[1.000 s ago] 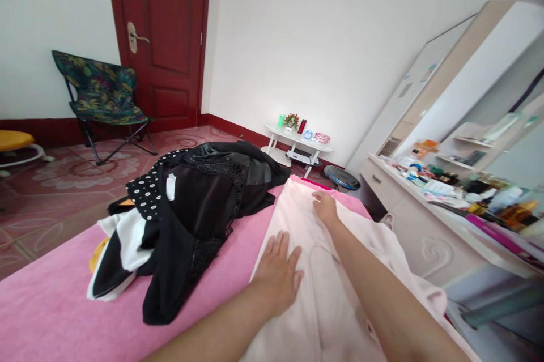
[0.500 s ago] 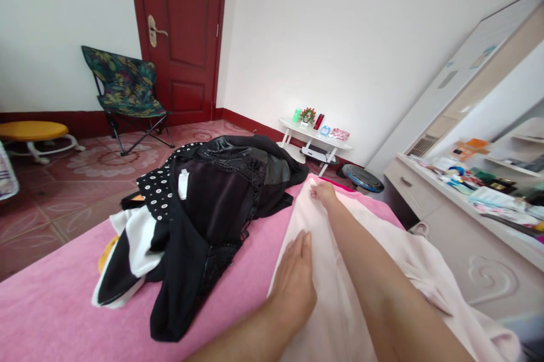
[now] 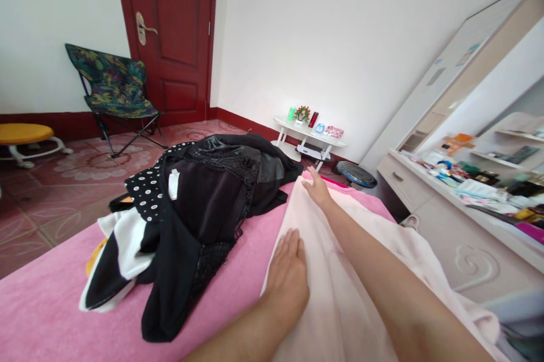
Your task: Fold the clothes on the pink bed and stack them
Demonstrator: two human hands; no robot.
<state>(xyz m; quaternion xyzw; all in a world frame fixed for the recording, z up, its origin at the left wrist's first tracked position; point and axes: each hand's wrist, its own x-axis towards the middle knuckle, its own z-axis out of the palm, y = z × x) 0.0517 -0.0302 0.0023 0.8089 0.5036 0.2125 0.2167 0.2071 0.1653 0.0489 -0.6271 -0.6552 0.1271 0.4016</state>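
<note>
Stretching lengthwise: pale pink cloth (image 3: 323,271)

Its long axis runs away from the wearer over the pink cover (image 3: 55,305), narrow end near the far edge. The left border lies straight, a strip of cover parting it from the black clothes (image 3: 216,197); rightward, loose folds spread toward the cabinet (image 3: 442,231). The left hand (image 3: 289,271) lies flat on the cloth, fingers together; the right hand (image 3: 317,188), thumb and fingers apart, is at the far end.

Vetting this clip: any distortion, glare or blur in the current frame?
Head view: tall cabinet leans, likely wide-angle distortion; same view: faint sheen on black garment, otherwise soft light; same view: dresser-top clutter looks soft, left hand and right hand readable.
</note>
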